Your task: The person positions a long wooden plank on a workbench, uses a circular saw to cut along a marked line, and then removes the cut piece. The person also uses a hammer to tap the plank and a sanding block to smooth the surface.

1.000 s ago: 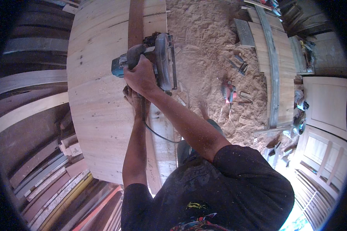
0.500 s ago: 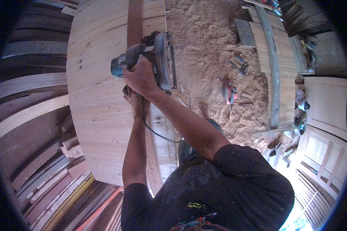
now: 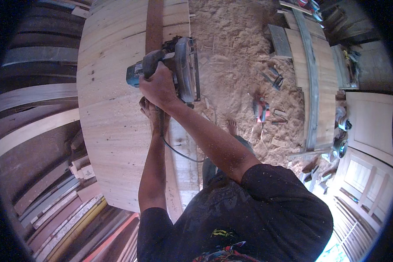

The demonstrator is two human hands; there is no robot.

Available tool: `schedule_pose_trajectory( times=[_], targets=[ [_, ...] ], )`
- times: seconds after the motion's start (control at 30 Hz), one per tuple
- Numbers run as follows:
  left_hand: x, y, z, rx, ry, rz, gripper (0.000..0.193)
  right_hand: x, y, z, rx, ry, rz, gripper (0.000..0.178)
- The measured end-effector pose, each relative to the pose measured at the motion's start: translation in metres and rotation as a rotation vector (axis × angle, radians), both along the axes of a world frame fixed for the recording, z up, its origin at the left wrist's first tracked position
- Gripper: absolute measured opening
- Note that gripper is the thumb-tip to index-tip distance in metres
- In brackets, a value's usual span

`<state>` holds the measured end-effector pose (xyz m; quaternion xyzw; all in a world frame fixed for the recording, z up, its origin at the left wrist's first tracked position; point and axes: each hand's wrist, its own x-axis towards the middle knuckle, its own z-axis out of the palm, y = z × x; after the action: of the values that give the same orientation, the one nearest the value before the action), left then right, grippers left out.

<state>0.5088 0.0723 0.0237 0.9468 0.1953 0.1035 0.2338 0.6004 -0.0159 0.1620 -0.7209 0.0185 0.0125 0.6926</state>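
Observation:
My right hand (image 3: 158,87) is closed round the top handle of a circular saw (image 3: 185,70) with a teal motor housing and a grey blade guard. The saw rests along the right edge of a broad pale wooden panel (image 3: 111,113). Just behind it, my left hand (image 3: 151,115) has its fingers bent, partly covered by my right hand and the saw's cord (image 3: 179,152); what it grips is hidden. A long brown wooden strip (image 3: 154,26) lies on the panel, in line with the saw, and runs on beneath my hands. The blade is out of sight.
Sawdust (image 3: 231,52) covers the floor to the right, where a red power tool (image 3: 261,109) and wood offcuts lie. Farther right are joined boards (image 3: 310,83) and a panelled door (image 3: 369,124). Stacked planks (image 3: 35,105) line the left side.
The saw has edged a little farther forward along the panel, both hands moving with it. The floor and panel have slid slightly downward in view.

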Motion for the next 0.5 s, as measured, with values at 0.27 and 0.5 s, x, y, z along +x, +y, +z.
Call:
schedule_pose_trajectory(
  times=[0.27, 0.5],
  targets=[
    [0.009, 0.003, 0.002, 0.068, -0.022, -0.064, 0.071, 0.011, 0.000, -0.001, -0.002, 0.016, 0.014, 0.031],
    [0.018, -0.005, 0.011, -0.059, -0.042, -0.019, 0.069, 0.020, 0.003, -0.002, 0.004, -0.014, -0.027, 0.032]
  ],
)
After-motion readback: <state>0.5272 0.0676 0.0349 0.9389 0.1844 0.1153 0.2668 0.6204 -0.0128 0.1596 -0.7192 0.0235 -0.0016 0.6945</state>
